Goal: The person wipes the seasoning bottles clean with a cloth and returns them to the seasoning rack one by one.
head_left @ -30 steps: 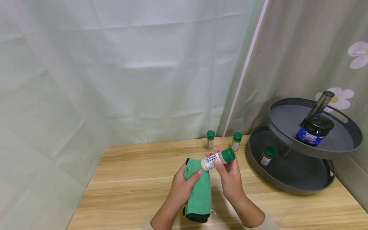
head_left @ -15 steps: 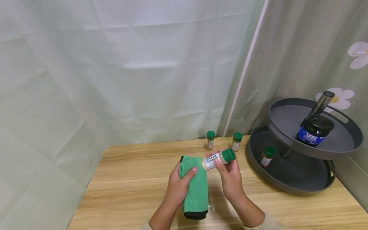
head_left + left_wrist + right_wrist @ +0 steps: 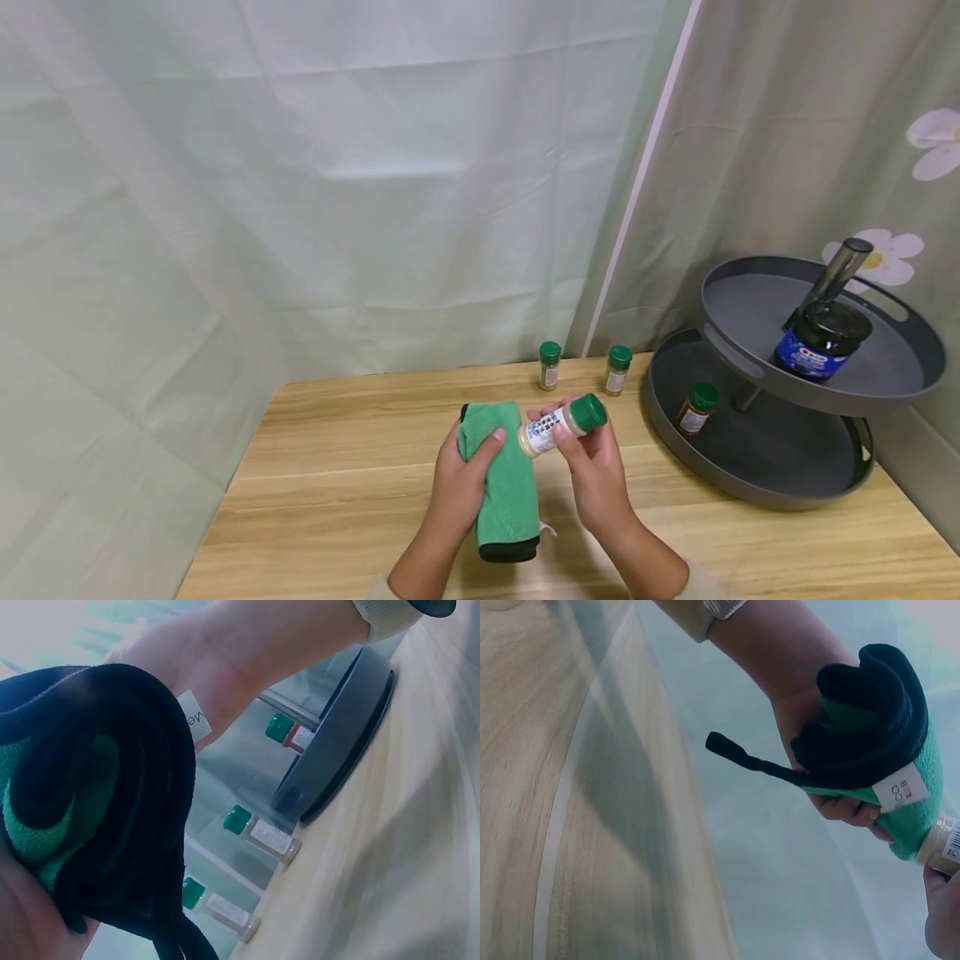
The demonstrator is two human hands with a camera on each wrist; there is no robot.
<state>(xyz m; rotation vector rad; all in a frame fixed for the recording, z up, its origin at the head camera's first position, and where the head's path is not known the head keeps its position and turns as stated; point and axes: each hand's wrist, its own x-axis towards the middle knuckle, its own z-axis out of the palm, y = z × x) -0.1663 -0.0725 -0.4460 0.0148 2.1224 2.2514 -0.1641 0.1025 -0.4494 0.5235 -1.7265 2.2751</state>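
In the head view my left hand (image 3: 459,487) grips a folded green cloth (image 3: 506,492) with black edging, thumb across its top. A white tag (image 3: 900,787) sticks out from the cloth in the right wrist view. My right hand (image 3: 592,475) holds a seasoning bottle (image 3: 551,429) with a green cap and a white label. The bottle is tilted, its base end touching the cloth's upper right side and its cap pointing right. Both hands are above the wooden table (image 3: 337,483).
Two green-capped bottles, one left (image 3: 549,367) and one right (image 3: 617,371), stand at the table's back edge. On the right is a two-tier grey tray (image 3: 757,492). Its lower tier holds another green-capped bottle (image 3: 697,408), its upper tier a dark jar (image 3: 821,337) with a blue label.
My left hand has shifted left and slightly up with the cloth, its thumb now higher on it. The bottle in my right hand has moved a little left and down.
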